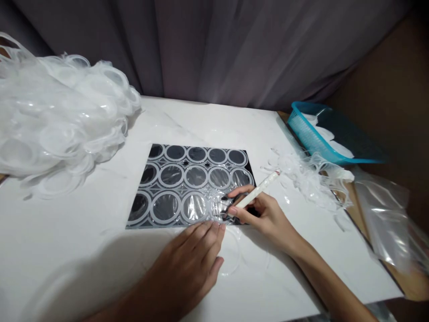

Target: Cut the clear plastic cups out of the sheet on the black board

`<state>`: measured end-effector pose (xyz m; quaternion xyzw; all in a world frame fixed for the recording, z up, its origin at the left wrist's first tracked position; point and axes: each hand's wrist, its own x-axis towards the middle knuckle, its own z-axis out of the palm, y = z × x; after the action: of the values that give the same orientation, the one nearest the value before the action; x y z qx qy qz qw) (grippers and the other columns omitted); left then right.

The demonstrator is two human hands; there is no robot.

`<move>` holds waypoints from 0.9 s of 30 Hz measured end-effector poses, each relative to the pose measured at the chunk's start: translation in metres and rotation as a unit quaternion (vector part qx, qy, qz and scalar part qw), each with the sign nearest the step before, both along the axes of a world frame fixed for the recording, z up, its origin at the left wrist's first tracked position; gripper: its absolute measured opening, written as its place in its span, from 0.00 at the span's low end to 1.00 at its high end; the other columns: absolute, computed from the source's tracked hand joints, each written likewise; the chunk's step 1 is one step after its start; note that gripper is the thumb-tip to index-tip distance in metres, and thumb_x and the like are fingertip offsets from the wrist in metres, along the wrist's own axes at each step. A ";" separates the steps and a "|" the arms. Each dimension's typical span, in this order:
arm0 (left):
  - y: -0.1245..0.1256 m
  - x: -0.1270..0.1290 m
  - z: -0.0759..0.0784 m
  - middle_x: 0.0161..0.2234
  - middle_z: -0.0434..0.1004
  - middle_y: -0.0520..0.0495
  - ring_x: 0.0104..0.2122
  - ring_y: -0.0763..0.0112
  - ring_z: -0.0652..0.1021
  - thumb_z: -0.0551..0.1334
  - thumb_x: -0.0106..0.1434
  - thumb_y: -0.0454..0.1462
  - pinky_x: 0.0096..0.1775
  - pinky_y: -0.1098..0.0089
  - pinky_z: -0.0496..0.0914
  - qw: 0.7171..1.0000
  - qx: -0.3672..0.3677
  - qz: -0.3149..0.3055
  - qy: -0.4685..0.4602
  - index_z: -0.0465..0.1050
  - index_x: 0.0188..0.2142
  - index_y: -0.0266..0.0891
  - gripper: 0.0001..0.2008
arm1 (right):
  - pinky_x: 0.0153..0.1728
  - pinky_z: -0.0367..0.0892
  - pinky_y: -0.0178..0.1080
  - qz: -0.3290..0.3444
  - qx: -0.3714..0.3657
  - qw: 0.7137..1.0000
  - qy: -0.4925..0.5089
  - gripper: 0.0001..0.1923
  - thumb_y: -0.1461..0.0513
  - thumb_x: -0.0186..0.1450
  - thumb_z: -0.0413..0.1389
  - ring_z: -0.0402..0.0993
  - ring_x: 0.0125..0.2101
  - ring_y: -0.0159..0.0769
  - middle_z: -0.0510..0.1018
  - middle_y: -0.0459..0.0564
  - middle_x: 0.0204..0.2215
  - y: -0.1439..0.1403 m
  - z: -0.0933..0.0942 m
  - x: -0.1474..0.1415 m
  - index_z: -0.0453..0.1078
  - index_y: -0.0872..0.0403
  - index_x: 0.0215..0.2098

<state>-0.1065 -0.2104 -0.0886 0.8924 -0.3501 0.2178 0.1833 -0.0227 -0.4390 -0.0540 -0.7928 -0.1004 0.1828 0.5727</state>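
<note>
At a white table [258,290], in front of a dark, hanging curtain [221,49]. In the middle of the table, laid flat: a black board [171,175] under a clear, shiny sheet [181,189] with rows of pale rings.

At the near edge of the sheet, touching with the fingertips of the left hand [197,257]. Laid palm down, reaching in from the bottom, with fingers straight and close together and the thumb to the side. Not gripping anything there.

With the right hand [259,210], gripping a white pen [258,188] between thumb and pointing finger. Reaching in from the lower right, with the other fingers curled and partly hidden. Slanting the pen up and to the right, with the low end down by a ring in the front row. Too covered by the thumb to tell if touching with the tip.

Off to the left, piled high in a big heap [67,116] of clear rings. To the right, spread about in thin, curly scraps [311,179]. Farther right, stacked inside a blue basket [310,142]: white rounds [323,133]. Nearer, by the table's edge, lying crinkled: clear bags [389,223].
</note>
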 end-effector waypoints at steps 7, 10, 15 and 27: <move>0.002 0.000 -0.001 0.58 0.75 0.39 0.58 0.57 0.72 0.59 0.75 0.37 0.63 0.59 0.61 1.000 0.015 -0.009 0.011 0.69 0.63 0.23 0.22 | 0.37 0.72 0.40 0.018 -0.046 0.996 -0.071 0.11 0.55 0.69 0.65 0.77 0.37 0.36 0.80 0.52 0.47 0.000 0.000 -0.002 0.78 0.53 0.46; 0.002 0.000 0.000 0.57 0.75 0.39 0.58 0.57 0.72 0.60 0.74 0.37 0.64 0.58 0.60 1.000 0.015 -0.021 0.005 0.69 0.62 0.23 0.22 | 0.42 0.74 0.40 0.101 -0.070 0.973 -0.196 0.06 0.62 0.73 0.61 0.78 0.42 0.36 0.82 0.50 0.43 -0.003 0.005 -0.010 0.78 0.52 0.47; 0.001 0.002 0.005 0.52 0.76 0.41 0.56 0.57 0.71 0.61 0.72 0.36 0.66 0.59 0.59 0.999 -0.012 -0.039 0.025 0.73 0.56 0.24 0.18 | 0.41 0.73 0.44 0.238 -0.230 0.816 -0.473 0.22 0.71 0.73 0.55 0.77 0.49 0.43 0.78 0.59 0.58 -0.006 0.011 -0.031 0.67 0.62 0.65; 0.005 0.004 0.013 0.58 0.75 0.46 0.56 0.61 0.72 0.55 0.74 0.36 0.60 0.60 0.66 0.985 -0.046 -0.055 0.156 0.66 0.63 0.30 0.21 | 0.48 0.71 0.48 0.012 -0.201 0.828 -0.523 0.22 0.70 0.72 0.58 0.78 0.46 0.43 0.81 0.51 0.54 0.005 0.028 0.043 0.73 0.47 0.62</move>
<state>-0.1021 -0.2050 -0.0754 0.8855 -0.3557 0.0812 0.2878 0.0199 -0.4342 -0.0258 -0.8662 -0.3553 -0.2363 0.2598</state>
